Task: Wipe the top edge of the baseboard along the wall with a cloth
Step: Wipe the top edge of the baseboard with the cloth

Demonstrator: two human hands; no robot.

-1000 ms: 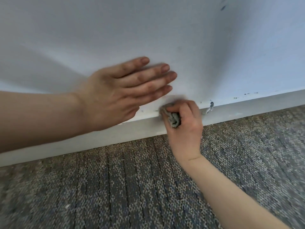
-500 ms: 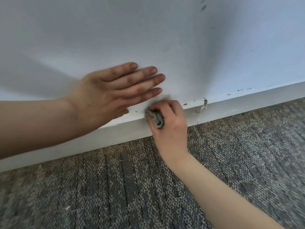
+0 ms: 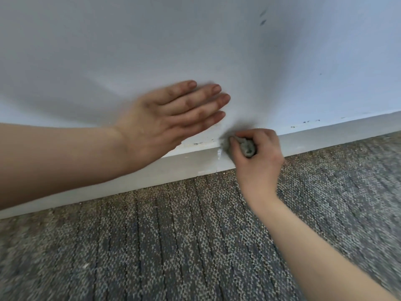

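While the left hand point(image 3: 165, 120) is bracing flat, fingers together, above the baseboard point(image 3: 191, 164), right hand point(image 3: 256, 157) is clamping the cloth point(image 3: 246, 146) on its top edge, mid-wipe; next, probably sliding along toward unwiped marks.

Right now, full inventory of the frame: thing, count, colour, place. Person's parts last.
wall: 1, white, fills the upper half of the view
dark scuff marks: several, black, two high on the wall, small specks just above the baseboard to the right
baseboard: 1, white, runs along the foot of the wall, chipped paint near the cloth
carpet: 1, grey with striped pattern, lower half
cloth: 1, grey, bunched, pressed at the baseboard's top edge
left hand: 1, open, flat against the wall above the baseboard
right hand: 1, closed around the cloth
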